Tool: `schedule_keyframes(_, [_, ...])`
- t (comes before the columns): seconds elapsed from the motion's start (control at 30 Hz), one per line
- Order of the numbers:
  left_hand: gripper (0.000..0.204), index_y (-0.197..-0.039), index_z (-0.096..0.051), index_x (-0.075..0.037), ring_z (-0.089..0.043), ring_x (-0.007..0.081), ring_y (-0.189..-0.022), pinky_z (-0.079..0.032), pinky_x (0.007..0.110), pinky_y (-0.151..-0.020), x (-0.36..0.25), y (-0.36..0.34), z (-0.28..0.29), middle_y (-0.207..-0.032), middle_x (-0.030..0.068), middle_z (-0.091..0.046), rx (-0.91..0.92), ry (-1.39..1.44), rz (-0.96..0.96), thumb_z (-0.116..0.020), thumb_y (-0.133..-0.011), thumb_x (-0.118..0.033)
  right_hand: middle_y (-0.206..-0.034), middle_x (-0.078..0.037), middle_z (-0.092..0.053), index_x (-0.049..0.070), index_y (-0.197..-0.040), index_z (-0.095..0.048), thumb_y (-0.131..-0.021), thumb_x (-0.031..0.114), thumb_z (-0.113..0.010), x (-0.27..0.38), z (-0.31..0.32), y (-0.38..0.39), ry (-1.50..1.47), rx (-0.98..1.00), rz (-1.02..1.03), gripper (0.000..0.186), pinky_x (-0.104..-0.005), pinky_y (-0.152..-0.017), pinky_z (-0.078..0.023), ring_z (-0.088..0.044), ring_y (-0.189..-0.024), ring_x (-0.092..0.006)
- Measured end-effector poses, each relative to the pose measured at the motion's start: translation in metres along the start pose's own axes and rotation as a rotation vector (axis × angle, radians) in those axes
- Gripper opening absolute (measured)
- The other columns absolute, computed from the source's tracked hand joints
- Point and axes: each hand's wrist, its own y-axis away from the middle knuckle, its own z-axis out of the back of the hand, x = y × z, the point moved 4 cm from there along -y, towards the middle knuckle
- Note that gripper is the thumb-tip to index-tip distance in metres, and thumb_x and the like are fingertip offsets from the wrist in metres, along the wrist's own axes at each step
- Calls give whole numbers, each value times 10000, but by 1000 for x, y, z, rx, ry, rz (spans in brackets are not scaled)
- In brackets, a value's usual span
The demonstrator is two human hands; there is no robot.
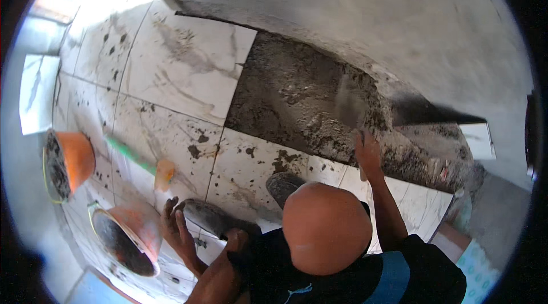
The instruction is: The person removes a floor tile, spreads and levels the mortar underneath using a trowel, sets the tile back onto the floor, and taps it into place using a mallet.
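Observation:
My right hand (368,152) is closed around the handle of a trowel (349,101). Its grey blade, smeared by motion, is over the strip of grey mortar (285,93) along the wall. My left hand (178,230) holds nothing; its fingers are apart, close to the rim of an orange bucket (145,221) with dark contents. Large white marbled floor tiles (182,70) border the mortar bed, spotted with mortar crumbs. On the tiles lies what looks like a mallet (164,175), with a green handle and a pale orange head.
A second orange bucket (80,158), filled with grey mortar, stands at the left. The plastered wall (371,13) runs along the far side. A white tile piece (479,140) is at the right, and another white tile (39,93) leans at the far left. My dark shoes (211,216) rest on the tiles.

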Motion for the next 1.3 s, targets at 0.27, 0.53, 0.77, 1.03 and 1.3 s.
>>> schedule_keyframes(0.27, [254, -1110, -539, 21, -593, 214, -956, -456, 316, -833, 39, 24, 62, -1048, 143, -599, -213, 31, 67, -517, -865, -41, -838, -223, -609, -46, -1143, -495, -858, 400, -526, 338, 25, -74, -110, 79, 793, 530, -427, -692, -467, -616, -780, -321])
schedule_keyframes(0.53, [303, -1100, -538, 8, -603, 207, -938, -459, 307, -836, 62, 25, 38, -1045, 136, -604, -166, 148, 39, -580, -801, -18, -767, -141, -601, 5, -1000, -543, -876, 296, -506, 660, 27, 18, 102, -203, 1773, 318, -368, -637, -501, -615, -741, -263])
schedule_keyframes(0.77, [315, -1164, -510, 10, -578, 216, -991, -435, 324, -867, 87, 67, 72, -1094, 136, -588, -288, 97, 323, -488, -851, 0, -825, -143, -604, 13, -999, -557, -872, 309, -508, 423, 60, 103, 326, 132, 1529, 325, -365, -672, -487, -607, -766, -264])
schedule_keyframes(1.03, [315, -1201, -472, 31, -565, 222, -1008, -433, 327, -864, 75, 42, 45, -1139, 144, -564, -150, 90, 236, -452, -916, -104, -902, -145, -609, 23, -997, -577, -868, 325, -511, 451, 88, -59, 270, 168, 1380, 336, -362, -720, -468, -596, -801, -266])
schedule_keyframes(1.3, [283, -1158, -507, 41, -578, 233, -964, -442, 330, -849, 2, -4, 39, -1111, 156, -575, 121, -365, -84, -471, -892, -48, -732, -95, -607, 21, -895, -605, -867, 307, -549, 141, 187, -49, 101, 198, 424, 292, -333, -607, -461, -585, -642, -182])
